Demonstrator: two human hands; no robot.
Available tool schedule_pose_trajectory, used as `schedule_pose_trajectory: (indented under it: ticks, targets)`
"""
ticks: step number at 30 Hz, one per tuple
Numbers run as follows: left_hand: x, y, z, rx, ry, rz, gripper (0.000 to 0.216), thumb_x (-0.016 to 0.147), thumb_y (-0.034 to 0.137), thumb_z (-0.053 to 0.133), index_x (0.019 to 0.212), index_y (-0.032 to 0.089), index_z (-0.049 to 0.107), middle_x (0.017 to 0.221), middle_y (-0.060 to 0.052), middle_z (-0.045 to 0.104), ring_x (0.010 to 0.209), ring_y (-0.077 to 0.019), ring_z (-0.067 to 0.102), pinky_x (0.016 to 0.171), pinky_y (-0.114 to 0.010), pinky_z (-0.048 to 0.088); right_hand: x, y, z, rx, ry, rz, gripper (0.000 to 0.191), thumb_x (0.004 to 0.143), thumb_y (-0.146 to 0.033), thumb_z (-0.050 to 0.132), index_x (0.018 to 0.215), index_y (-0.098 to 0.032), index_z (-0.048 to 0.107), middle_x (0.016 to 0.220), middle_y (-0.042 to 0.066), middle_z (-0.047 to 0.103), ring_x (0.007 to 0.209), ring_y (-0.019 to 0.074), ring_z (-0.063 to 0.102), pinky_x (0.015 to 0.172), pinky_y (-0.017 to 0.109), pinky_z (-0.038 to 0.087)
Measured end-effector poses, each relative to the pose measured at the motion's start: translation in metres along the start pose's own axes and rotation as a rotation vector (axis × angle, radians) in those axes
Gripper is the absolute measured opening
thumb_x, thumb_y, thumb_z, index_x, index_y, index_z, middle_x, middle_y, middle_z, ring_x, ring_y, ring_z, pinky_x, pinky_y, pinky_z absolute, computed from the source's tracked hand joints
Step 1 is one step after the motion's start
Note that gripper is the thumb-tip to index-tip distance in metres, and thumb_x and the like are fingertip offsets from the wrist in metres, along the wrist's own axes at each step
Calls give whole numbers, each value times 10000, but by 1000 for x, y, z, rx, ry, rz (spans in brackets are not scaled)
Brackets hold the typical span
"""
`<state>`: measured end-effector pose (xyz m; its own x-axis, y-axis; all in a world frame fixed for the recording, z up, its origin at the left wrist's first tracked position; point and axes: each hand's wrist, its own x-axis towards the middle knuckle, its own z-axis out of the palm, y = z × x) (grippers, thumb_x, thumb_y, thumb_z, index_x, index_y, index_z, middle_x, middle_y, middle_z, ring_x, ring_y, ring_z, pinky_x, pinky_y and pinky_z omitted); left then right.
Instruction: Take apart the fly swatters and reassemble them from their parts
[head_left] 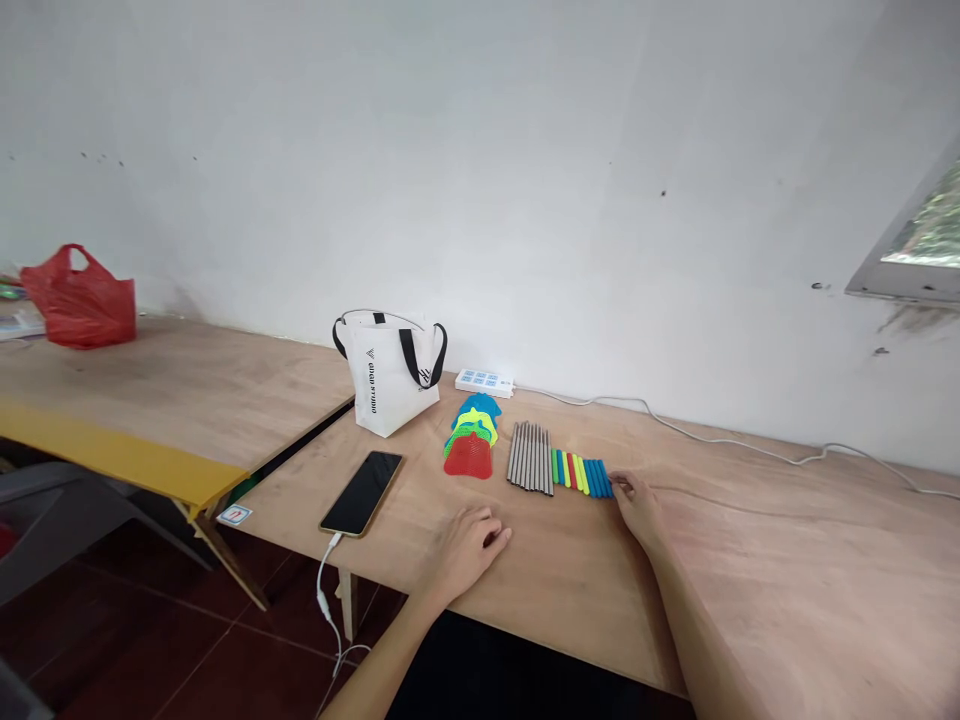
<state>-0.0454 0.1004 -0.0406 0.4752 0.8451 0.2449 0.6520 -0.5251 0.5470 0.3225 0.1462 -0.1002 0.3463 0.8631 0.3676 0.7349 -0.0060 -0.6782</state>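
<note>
Fingertips of right hand [636, 500], grip open, touch outermost blue piece of coloured handles [581, 472], row laid parallel on desk [750, 560]. Metal rods [531, 458] just beside, swatter heads [471, 442] stacked beyond: sorted by kind. Left hand [469, 545] flat, open, apparently bracing.

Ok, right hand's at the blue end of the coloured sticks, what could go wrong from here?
The right hand touches the end of the coloured sticks; a sideways push could shunt the row into the grey rods right beside it. The phone lies near the front edge of the table, its cable hanging off; the left hand, resting nearby, might snag it.
</note>
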Motion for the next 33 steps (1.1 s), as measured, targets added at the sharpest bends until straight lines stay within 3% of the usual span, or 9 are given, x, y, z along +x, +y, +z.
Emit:
schedule_pose_trajectory:
  ticks: [12,33]
  targets:
    - [0,0,1,14,-1,-13,416,1014,397,465,660,190,536,807,-27,578,827,-204,566,725,-313,391,-1,1,1,41,-53,6,340,806,-371,492,1038,-243,705,994,44,753,932,228,703,883,390,528]
    - [-1,1,2,5,10,-26,424,1010,379,473,634,183,480,788,-17,562,766,-177,532,719,-323,388,0,5,3,18,-74,-26,330,787,-384,538,1024,-269,737,1018,54,738,993,255,680,881,409,529]
